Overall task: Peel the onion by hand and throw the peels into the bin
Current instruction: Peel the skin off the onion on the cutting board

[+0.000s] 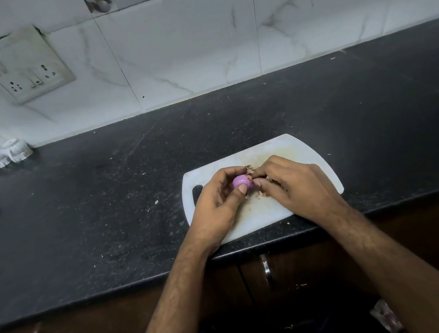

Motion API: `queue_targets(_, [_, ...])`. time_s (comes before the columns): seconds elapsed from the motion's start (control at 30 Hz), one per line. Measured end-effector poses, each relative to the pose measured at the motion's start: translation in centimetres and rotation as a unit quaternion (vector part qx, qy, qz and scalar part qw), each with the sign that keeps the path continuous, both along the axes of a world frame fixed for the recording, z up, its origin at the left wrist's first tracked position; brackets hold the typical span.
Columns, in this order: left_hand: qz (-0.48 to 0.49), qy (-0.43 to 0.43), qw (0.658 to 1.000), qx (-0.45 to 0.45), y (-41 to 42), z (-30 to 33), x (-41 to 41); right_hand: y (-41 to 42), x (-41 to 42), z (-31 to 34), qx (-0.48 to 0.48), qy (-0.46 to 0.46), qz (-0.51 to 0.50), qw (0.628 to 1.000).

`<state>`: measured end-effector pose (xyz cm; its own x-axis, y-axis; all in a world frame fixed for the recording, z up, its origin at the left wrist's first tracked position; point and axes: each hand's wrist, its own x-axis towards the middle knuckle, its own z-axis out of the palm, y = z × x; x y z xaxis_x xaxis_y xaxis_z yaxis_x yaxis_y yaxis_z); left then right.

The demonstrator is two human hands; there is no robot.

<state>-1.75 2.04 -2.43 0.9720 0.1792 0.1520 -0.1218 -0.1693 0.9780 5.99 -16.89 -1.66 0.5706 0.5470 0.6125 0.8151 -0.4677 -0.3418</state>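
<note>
While its purple flesh already shows, a small onion point(241, 183) sits just above a white cutting board point(290, 149), clamped between the curled fingers point(242, 189) of the left hand point(215, 204). The right hand point(299, 185) pinches dry brown peel point(249, 169) at the onion's end, fingers closed on it. Loose peel scraps point(263, 194) lie on the board beneath. The bulb looks light, firm and probably slick once bared, so holding it around its middle seems safest; the papery skin should tear easily. The board rests on a dark speckled table point(102, 199). No bin is visible.
</note>
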Motion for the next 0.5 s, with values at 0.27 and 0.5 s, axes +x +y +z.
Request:
queue_targets(0.27, [0.006,-0.004,1.000,0.026,0.00,0.12,0.00,-0.20,0.33,-0.50,-0.001,-0.038,0.014,0.999])
queue_targets(0.5, [0.010,0.001,0.999,0.044,-0.03,0.07,-0.02,-0.26,0.58,-0.83,-0.007,-0.063,0.012,0.998])
